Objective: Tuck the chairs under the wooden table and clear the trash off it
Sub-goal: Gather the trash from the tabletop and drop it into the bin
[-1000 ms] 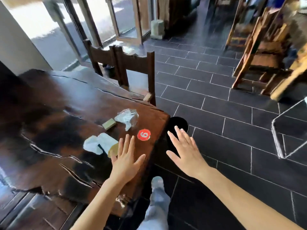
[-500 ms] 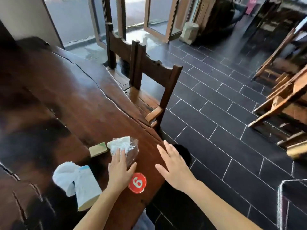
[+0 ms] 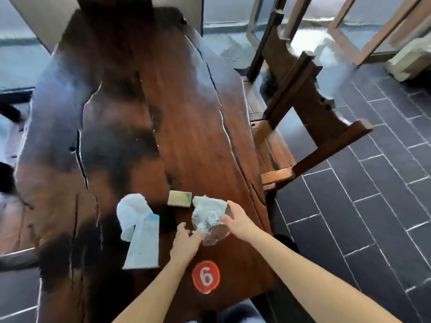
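A clear plastic cup stuffed with white tissue lies on its side near the right edge of the dark wooden table. My left hand pinches its near end, and my right hand grips its right side. A white paper cup with crumpled tissue lies to the left. A small tan packet sits just beyond. Two wooden chairs stand along the table's right side, their seats partly under it.
A red round marker with the number 6 is fixed on the table near me. A black bin sits on the dark tiled floor right of the table. Glass doors stand beyond the chairs.
I have stepped closer over the table. My left hand slid to the plastic cup's near end, and my right hand came in from the table edge to take its right side.
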Available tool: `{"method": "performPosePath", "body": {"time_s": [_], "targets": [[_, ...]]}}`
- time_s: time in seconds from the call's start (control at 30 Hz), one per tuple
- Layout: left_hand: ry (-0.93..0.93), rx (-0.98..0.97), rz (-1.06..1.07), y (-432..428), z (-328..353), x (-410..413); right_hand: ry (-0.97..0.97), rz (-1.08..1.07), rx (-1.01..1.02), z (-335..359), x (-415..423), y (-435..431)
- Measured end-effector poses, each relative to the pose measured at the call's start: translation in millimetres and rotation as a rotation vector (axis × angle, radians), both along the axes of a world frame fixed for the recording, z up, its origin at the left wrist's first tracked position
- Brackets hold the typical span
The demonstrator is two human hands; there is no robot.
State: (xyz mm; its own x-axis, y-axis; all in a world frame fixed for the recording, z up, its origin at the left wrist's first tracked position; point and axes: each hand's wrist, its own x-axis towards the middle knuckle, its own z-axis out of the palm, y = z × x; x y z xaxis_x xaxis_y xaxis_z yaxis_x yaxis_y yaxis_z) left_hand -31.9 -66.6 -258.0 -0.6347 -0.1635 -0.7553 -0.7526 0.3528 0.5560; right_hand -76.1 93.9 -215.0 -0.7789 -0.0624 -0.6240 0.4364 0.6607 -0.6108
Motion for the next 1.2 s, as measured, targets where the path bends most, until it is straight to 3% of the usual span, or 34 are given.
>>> {"method": "performPosePath", "body": {"time_s": [0.07,0.13,0.37,0.5,0.63,0.8,0.87,1.07,1.2], "targets": [[0.0,-0.012,0.005,9.9,1.3,-0.8,-0.1,-0.059,-0.115,-9.4,-7.6,2.5],[0.0,-0.057,0.017,23.6,3.7,-3.6,-0.188,0.013,-0.169,-21.5,-10.3,5.1],[-0.036,-0.067,0.058,50.6,3.9,-22.3,-0.186,0.238,-0.097,-57.9,-17.2,27.6],[-0.075,0.059,0.12,48.5,1.9,-15.1,-0.159,0.243,0.03,-61.9,-29.6,45.3],[-0.045,0.231,0.089,40.5,13.9,-8.9,-0.148,0.318,-0.122,-59.6,-45.1,43.6],[0.033,0.273,0.022,15.9,22.4,-10.2,-0.513,0.375,-0.358,-39.2,-55.3,29.7],[0.064,0.253,0.021,6.7,23.1,-12.8,-0.578,0.371,-0.419,-36.1,-50.9,25.9],[0.1,0.102,0.067,-7.6,14.0,-10.2,-0.265,0.277,-0.303,-35.7,-31.2,5.0],[-0.014,0.05,0.024,-16.4,3.9,15.4,-0.236,0.382,-0.201,-38.7,-24.0,0.5]]}}
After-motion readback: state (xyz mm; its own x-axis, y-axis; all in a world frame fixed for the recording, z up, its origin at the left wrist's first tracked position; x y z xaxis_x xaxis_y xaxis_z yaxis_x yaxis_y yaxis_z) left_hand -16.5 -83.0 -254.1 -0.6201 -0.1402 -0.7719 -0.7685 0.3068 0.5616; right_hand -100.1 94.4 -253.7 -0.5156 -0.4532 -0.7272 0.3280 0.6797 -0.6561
